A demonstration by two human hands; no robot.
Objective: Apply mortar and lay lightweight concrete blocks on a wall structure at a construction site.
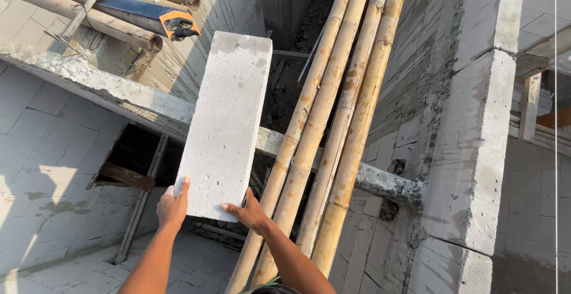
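Both forearms rise from the bottom edge of the view, and each hand grips the near end of a pale grey aerated concrete block. Left hand clasps the block's lower left corner, fingers curled up over the face and closed against it. Right hand sits under the lower right corner, thumb pressed along the bottom edge and the remaining fingers hidden behind the block, so their spread cannot be told. Neither hand is nearer; they share the same short end.

From the fingers the block runs up and away, its long axis leaning slightly right, with the far end crossing above the rough mortar-topped wall ledge. Whether the block rests on that ledge or hangs clear of it is not visible. Elbows are bent and the wrists cocked upward, arms converging on the block.

Just right of the block, a bundle of bamboo poles slants steeply past it, close to the right hand. Beyond the block's far left corner, more poles lie on the wall top with a handsaw bearing an orange and black handle. Well right of the block stands a block-built pillar.
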